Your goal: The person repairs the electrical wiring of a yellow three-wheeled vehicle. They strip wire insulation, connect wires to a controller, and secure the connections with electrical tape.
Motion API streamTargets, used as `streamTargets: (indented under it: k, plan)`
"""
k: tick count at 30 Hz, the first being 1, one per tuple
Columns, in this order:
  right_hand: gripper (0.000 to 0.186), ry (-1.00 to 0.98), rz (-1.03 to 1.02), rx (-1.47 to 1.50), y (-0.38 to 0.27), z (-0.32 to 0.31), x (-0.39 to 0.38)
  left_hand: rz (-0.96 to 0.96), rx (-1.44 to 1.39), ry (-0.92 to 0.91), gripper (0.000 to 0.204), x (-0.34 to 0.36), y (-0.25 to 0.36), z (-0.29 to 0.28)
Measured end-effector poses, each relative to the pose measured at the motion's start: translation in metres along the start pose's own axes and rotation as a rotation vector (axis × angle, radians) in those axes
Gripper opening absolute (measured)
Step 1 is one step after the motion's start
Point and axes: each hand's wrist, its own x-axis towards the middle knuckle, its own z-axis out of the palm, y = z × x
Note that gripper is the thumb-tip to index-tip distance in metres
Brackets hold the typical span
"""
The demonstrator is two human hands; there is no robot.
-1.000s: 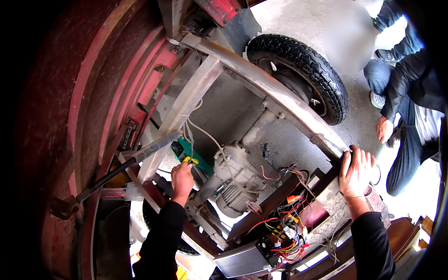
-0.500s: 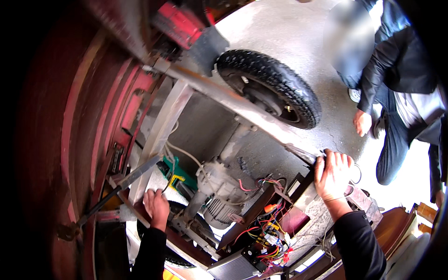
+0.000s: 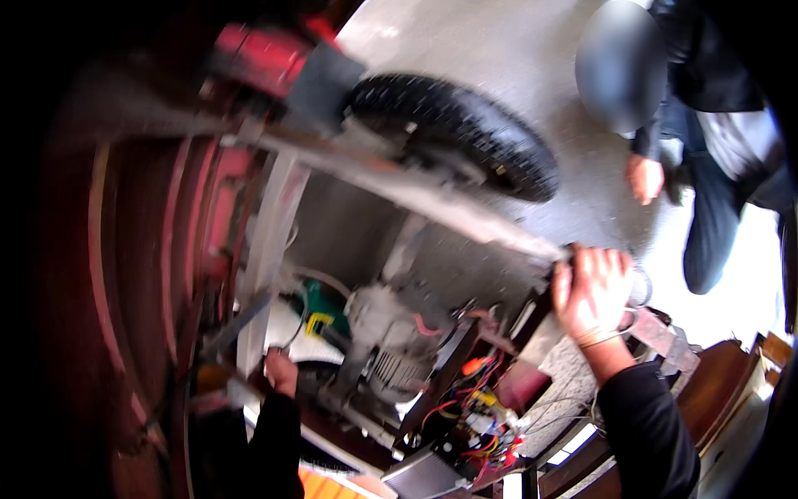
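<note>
My left hand [image 3: 281, 372] is closed low on the left, beside a pale upright frame bar [image 3: 268, 241]. A thin dark cable runs close by its fingers, but blur hides what they hold. My right hand [image 3: 593, 291] grips the right corner of the metal vehicle frame [image 3: 432, 200], fingers bent over its edge. Between my hands sits a grey motor and axle housing [image 3: 378, 320]. Right of it, a bundle of coloured wires and connectors [image 3: 482, 416] lies by a finned metal box [image 3: 426, 476].
Beyond the frame stands a black-tyred wheel [image 3: 465, 133]. A person [image 3: 715, 141] crouches at the far right, one hand lowered. Ribbed red body panels [image 3: 150, 274] rise on the left. A green and yellow object [image 3: 320, 320] lies behind the motor.
The view has shifted and blurred, so the wheel and frame sit further left and higher. My left hand looks more tightly closed. My right hand keeps its place on the frame corner.
</note>
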Motion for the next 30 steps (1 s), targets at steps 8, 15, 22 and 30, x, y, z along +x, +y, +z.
streamTargets:
  k: [8,15,22,30]
  plan:
    - [0.029,-0.028,-0.041,-0.089,-0.001,0.006,-0.004,-0.123,0.014,0.093,0.015,0.010,0.001,0.006]
    - [0.027,-0.035,-0.056,-0.108,0.005,0.007,-0.007,-0.143,-0.001,0.111,0.016,0.003,0.008,-0.002]
    - [0.026,-0.033,-0.081,-0.138,0.006,0.007,-0.006,0.119,0.056,0.020,0.014,-0.020,0.007,-0.016]
    - [0.026,-0.068,-0.093,-0.157,0.003,0.005,-0.007,0.066,-0.174,0.156,0.023,0.004,-0.008,-0.085]
